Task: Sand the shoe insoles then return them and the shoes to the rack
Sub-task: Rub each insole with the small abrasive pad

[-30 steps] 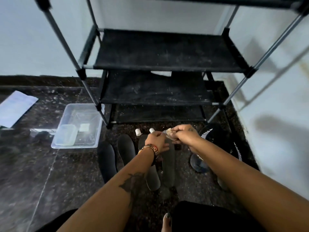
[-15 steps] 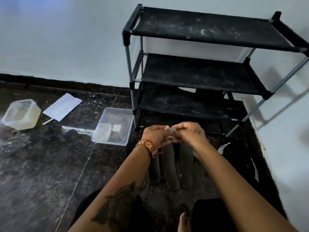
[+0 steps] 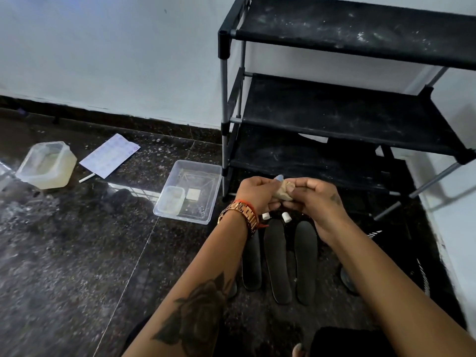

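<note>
a: where's the sandpaper?

b: a small tan piece of sandpaper (image 3: 283,193) sits between the two hands, in front of the rack's lowest shelf. the left hand (image 3: 257,193) has its fingers curled round one end, and the right hand (image 3: 313,195) pinches the other end with thumb and fingers. both are clamped on it, close together, nearly touching.

a: and the insoles?

b: three black insoles (image 3: 277,261) are visible on the dark floor (image 3: 77,253) just in front of the rack, below the hands, side by side with their lengths running away from the rack. the leftmost one is partly hidden behind the left wrist, which wears a gold-coloured watch (image 3: 239,215). two small white caps (image 3: 285,217) stand at the insoles' far ends, nearest the rack; i can't tell what they belong to.

a: shoes?

b: dark shoes with white stripes (image 3: 422,274) lie to the right of the insoles, by the rack's right leg, mostly covered by the right forearm.

a: the rack itself?

b: a black shoe rack (image 3: 347,109) with grey poles stands against the white wall; its shelves look dusty.

a: anything else?

b: to the left of the rack, just beside its front leg, a clear plastic tray (image 3: 206,173) holds a smaller clear container (image 3: 171,202) and a small square piece. farther left lie a sheet of paper (image 3: 110,154), a thin white stick, and a cloudy plastic tub (image 3: 46,164).
</note>
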The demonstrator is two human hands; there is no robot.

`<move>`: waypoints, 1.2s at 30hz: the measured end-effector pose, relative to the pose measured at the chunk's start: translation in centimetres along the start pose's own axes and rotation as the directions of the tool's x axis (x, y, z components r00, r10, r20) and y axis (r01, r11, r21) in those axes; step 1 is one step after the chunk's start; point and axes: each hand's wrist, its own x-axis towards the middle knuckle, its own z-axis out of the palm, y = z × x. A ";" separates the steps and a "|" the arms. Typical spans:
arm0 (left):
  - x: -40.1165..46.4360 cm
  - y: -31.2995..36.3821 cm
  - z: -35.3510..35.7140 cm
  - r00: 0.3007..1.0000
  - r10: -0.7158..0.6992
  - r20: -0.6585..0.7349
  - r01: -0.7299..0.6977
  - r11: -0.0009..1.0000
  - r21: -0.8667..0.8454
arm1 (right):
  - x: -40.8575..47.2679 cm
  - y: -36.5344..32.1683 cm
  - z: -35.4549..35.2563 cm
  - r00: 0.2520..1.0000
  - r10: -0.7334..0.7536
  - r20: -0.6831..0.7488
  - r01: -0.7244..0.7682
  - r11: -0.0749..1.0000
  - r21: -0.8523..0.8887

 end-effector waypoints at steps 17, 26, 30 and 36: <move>-0.1 0.7 0.3 1.000 -0.009 0.028 0.017 0.961 -0.276 | 0.3 -0.7 -0.5 1.000 0.012 0.019 -0.016 0.979 0.201; 0.2 0.5 0.4 0.997 0.080 -0.002 -0.080 0.988 -0.136 | 0.0 -0.8 -0.5 0.997 -0.075 0.006 0.075 0.997 0.007; 0.2 0.7 0.4 1.000 -0.008 0.022 0.014 0.961 -0.277 | 0.0 -0.9 -0.8 0.974 -0.209 -0.083 0.200 0.973 -0.113; 0.1 0.7 0.2 0.992 0.028 0.124 -0.021 0.998 -0.056 | 0.1 -0.5 -0.8 0.978 -0.189 -0.090 0.179 0.977 -0.113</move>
